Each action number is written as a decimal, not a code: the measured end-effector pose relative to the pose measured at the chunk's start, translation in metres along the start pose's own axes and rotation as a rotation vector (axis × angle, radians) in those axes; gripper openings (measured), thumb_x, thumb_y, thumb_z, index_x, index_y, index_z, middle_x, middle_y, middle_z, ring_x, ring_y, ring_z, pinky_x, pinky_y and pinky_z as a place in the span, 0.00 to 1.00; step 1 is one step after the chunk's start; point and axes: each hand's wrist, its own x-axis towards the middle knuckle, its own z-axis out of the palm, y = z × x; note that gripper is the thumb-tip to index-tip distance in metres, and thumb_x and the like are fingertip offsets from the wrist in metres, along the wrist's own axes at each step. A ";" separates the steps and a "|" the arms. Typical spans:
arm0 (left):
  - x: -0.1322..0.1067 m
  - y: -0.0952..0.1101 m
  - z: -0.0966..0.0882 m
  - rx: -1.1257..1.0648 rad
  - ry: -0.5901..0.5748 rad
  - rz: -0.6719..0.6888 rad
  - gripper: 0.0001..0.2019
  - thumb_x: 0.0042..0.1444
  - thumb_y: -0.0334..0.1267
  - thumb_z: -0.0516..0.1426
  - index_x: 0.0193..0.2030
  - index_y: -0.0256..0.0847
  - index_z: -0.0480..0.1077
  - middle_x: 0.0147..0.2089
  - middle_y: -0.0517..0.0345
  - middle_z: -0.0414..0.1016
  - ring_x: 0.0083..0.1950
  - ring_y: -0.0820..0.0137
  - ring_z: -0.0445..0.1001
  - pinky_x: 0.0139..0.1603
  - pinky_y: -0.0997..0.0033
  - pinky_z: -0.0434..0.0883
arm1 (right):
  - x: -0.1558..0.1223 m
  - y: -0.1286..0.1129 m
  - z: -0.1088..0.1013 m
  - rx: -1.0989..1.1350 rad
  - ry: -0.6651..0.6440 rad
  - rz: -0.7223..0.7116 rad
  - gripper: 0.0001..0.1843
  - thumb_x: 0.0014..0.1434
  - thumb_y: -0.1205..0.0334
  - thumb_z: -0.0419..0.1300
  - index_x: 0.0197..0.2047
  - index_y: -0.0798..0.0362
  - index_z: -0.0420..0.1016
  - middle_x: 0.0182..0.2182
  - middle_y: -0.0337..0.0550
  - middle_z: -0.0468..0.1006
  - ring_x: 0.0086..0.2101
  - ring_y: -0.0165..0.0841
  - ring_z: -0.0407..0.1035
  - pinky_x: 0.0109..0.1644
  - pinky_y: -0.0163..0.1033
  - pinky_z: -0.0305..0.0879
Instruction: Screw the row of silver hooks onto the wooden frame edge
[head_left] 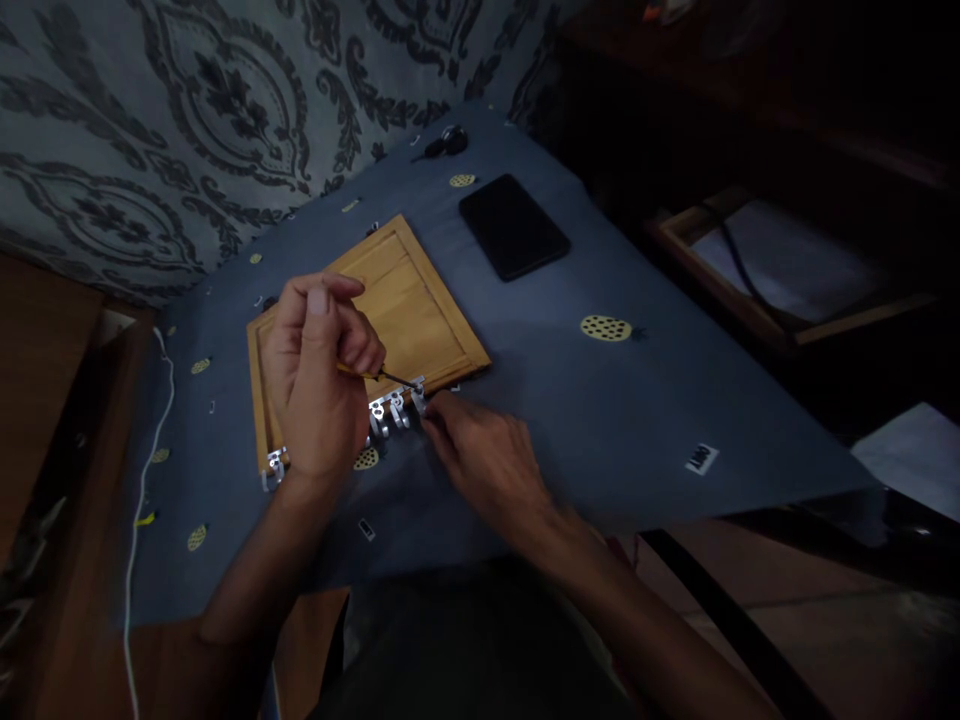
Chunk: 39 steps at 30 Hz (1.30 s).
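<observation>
A framed wooden board lies on the cloth-covered table. Along its near edge runs a silver metal hook rack with several curved hooks; part of it is hidden behind my left hand. My left hand is closed around a screwdriver with a dark shaft and a bit of yellow handle showing. Its tip meets the rack close to the rack's right end. My right hand pinches the rack's right end beside that tip, thumb and forefinger at the last hook.
A black phone or tablet lies right of the board. Behind it is a small dark object. A white cable hangs over the table's left side. A patterned curtain borders the back; a wooden tray sits at right.
</observation>
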 end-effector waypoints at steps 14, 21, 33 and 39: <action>-0.004 0.000 -0.001 0.001 0.020 -0.008 0.13 0.68 0.45 0.59 0.33 0.44 0.74 0.23 0.65 0.52 0.22 0.75 0.54 0.23 0.73 0.58 | 0.000 0.004 0.006 -0.012 0.062 -0.040 0.12 0.72 0.65 0.53 0.50 0.51 0.77 0.40 0.46 0.86 0.34 0.34 0.78 0.33 0.38 0.57; -0.006 0.000 0.002 -0.040 0.029 0.009 0.12 0.65 0.45 0.63 0.33 0.42 0.75 0.23 0.65 0.52 0.22 0.77 0.53 0.22 0.74 0.56 | 0.000 -0.001 0.001 -0.023 0.007 -0.004 0.11 0.73 0.65 0.53 0.52 0.51 0.76 0.42 0.47 0.86 0.38 0.37 0.80 0.35 0.38 0.59; -0.009 -0.008 0.020 0.070 0.062 0.086 0.18 0.61 0.56 0.63 0.33 0.42 0.74 0.21 0.66 0.53 0.20 0.79 0.53 0.20 0.75 0.54 | 0.000 0.002 0.003 -0.041 0.007 -0.014 0.11 0.72 0.65 0.53 0.52 0.50 0.75 0.43 0.47 0.86 0.37 0.36 0.79 0.34 0.37 0.56; -0.010 -0.013 0.029 0.055 -0.007 0.130 0.18 0.65 0.55 0.60 0.35 0.41 0.76 0.20 0.66 0.54 0.19 0.80 0.53 0.19 0.72 0.49 | 0.000 0.002 0.002 -0.041 0.005 -0.026 0.12 0.72 0.65 0.53 0.52 0.51 0.75 0.42 0.47 0.86 0.39 0.38 0.79 0.35 0.38 0.56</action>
